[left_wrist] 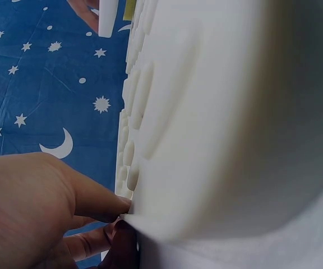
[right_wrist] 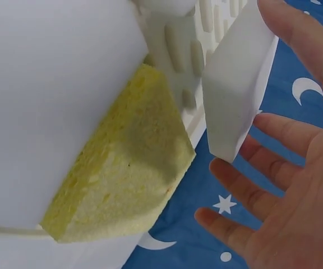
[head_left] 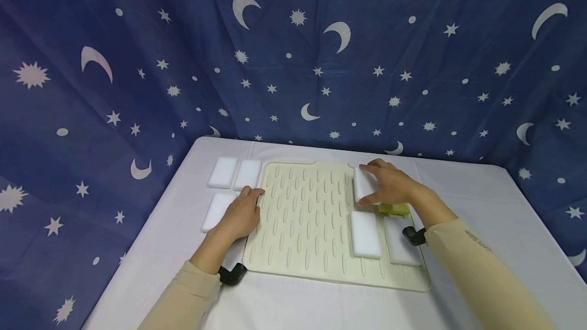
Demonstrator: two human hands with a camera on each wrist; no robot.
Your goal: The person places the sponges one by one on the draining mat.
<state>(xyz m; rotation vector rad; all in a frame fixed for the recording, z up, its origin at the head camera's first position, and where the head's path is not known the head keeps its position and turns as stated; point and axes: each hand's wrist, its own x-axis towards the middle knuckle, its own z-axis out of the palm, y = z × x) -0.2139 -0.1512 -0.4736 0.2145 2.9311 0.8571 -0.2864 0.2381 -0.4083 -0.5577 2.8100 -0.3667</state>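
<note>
A cream drying mat point(head_left: 304, 218) with raised oval ribs lies on the table. My left hand point(head_left: 241, 214) is at its left edge, and in the left wrist view the thumb and fingers point(left_wrist: 100, 199) pinch that edge. At the mat's far right corner, my right hand point(head_left: 390, 183) holds a white foam sponge point(head_left: 364, 186) by its ends between thumb and fingers. The right wrist view shows this white block point(right_wrist: 237, 84) tilted, close over the mat. A yellow sponge point(head_left: 394, 209) lies just nearer than it, partly hidden by the right hand in the head view.
Two more white sponges, one point(head_left: 365, 236) and another point(head_left: 402, 243), lie on the mat's near right part. Left of the mat, three white sponges point(head_left: 223, 172) rest on the white-covered table point(head_left: 293, 304). A blue curtain point(head_left: 275, 39) with moons and stars hangs behind.
</note>
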